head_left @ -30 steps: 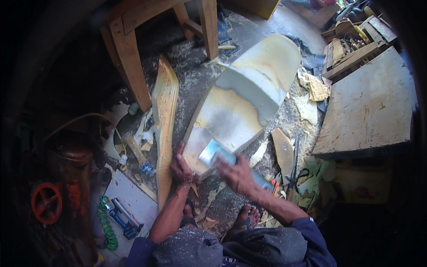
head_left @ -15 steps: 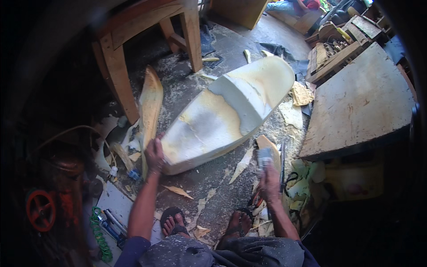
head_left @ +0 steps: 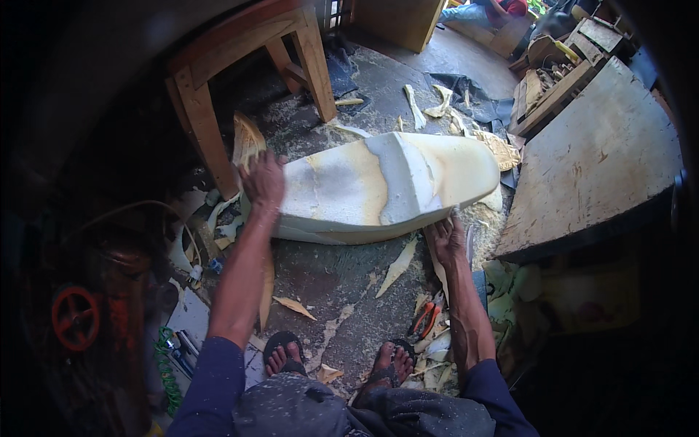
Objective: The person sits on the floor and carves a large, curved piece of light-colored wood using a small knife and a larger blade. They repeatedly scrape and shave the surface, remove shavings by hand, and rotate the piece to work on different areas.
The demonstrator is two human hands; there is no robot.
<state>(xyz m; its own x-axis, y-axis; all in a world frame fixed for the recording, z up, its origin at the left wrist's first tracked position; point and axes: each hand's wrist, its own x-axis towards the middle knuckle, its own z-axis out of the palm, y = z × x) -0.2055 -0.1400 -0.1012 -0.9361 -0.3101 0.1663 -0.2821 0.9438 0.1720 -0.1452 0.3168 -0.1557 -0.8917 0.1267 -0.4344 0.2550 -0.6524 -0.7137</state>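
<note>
A long foam seat pad [head_left: 338,178], cream and white with grey patches and a raised step, lies across the middle of the floor. Its narrow end points left and its broad rounded end right. My left hand [head_left: 263,180] grips the narrow end, fingers over the edge and slightly blurred. At the near edge of the broad end, my right hand [head_left: 445,239] holds the pad from below. Some of its fingers are hidden under the foam. A long curved tan offcut [head_left: 249,138] lies partly behind my left hand.
A wooden stool [head_left: 196,102] stands at the far left. On the right is a large pale board [head_left: 593,167]. Orange-handled pliers [head_left: 427,317] lie near my right foot, among foam scraps [head_left: 398,269]. A person [head_left: 486,13] sits at the far right.
The pad has turned clockwise, its narrow end moving away from me and its broad end nearer. My right hand has moved up to the pad; the grey block it held no longer shows.
</note>
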